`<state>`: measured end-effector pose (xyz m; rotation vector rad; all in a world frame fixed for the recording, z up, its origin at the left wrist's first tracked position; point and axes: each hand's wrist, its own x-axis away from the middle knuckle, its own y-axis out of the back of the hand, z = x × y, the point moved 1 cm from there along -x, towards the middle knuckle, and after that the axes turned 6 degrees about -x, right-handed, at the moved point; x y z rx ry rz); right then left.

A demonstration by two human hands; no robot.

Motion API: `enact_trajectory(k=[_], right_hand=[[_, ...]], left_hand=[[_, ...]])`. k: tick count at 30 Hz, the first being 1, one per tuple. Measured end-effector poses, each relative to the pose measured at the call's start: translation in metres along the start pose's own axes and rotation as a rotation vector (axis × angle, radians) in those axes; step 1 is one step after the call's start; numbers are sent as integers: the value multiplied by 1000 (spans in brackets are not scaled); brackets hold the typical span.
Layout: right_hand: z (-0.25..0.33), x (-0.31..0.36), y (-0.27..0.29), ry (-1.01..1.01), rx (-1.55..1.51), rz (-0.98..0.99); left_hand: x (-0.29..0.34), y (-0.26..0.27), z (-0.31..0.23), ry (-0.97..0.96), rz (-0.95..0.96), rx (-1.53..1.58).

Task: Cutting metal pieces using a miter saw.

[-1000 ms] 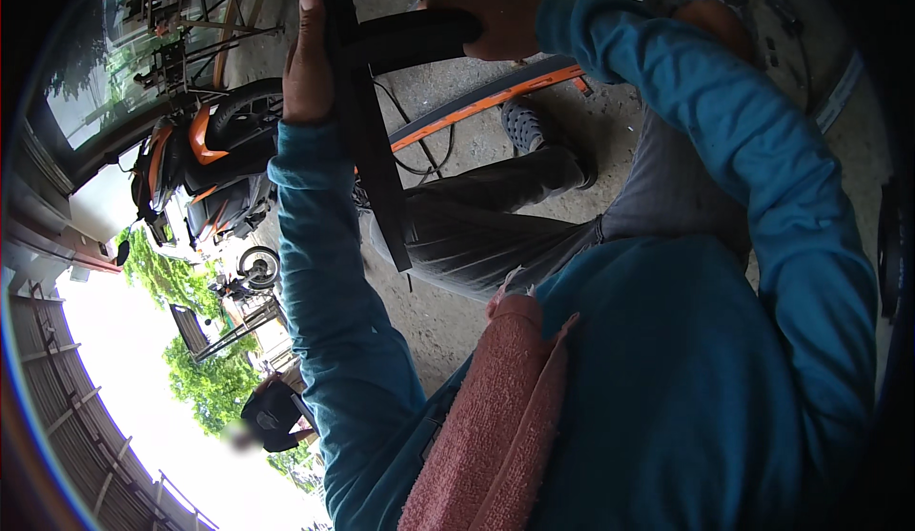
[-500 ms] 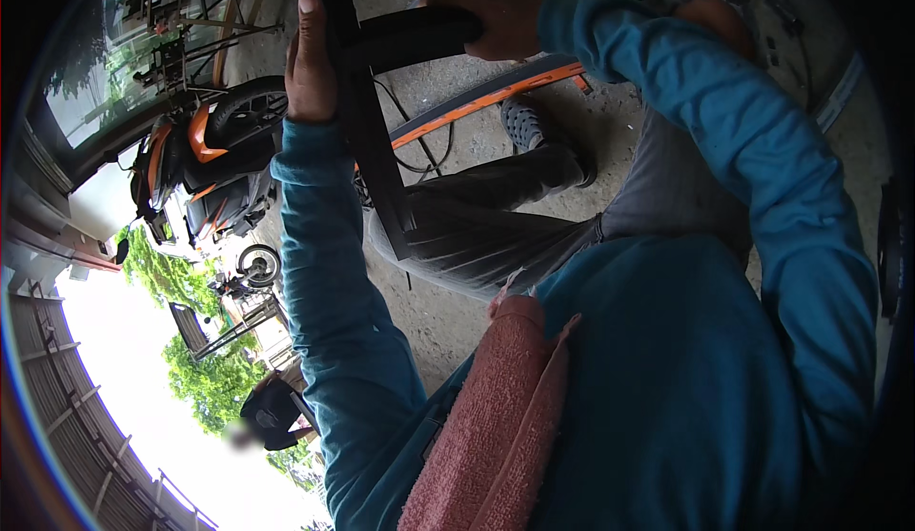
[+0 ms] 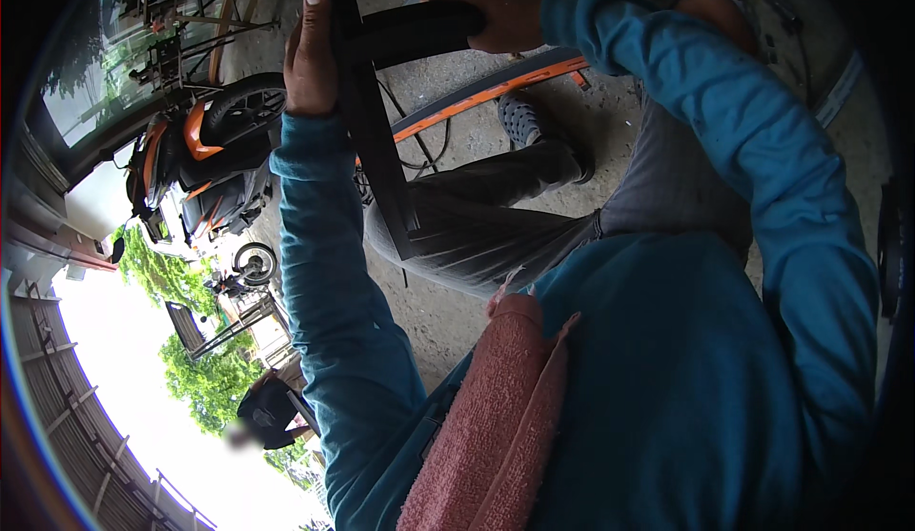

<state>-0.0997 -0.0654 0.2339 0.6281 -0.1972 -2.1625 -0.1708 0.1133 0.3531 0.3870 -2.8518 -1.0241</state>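
A long, straight black bar [image 3: 379, 145] slants from the top edge down toward my knee. My left hand [image 3: 312, 64] is closed on its left side, thumb pointing up, the other fingers mostly hidden. From the bar's right side a curved black piece [image 3: 419, 33] runs out to my right hand [image 3: 500, 9], which is closed round its far end. The two black pieces meet or overlap; whether they are joined I cannot tell. On the floor behind them lies a long orange-and-dark beam [image 3: 496, 92], partly covered by the curved piece.
Dark cable [image 3: 443, 145] loops on the concrete near my shoe [image 3: 519, 119]. An orange-and-black motorbike [image 3: 200, 145] stands at the left, with another motorbike [image 3: 255, 262] farther off. A person in dark clothing [image 3: 270, 412] is at the lower left. A pink towel [image 3: 491, 417] hangs down my chest.
Both hands have risen very slightly with the black pieces, the left more visibly. The grips look the same.
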Motion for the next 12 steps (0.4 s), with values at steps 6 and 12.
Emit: enact_trajectory(k=[6,12], right_hand=[[3,0,5,-132,-22,122],[9,2,8,-105,-17,96]], left_hand=[[-3,4,13,46,-28,-28],[-3,4,18,40,20,49]])
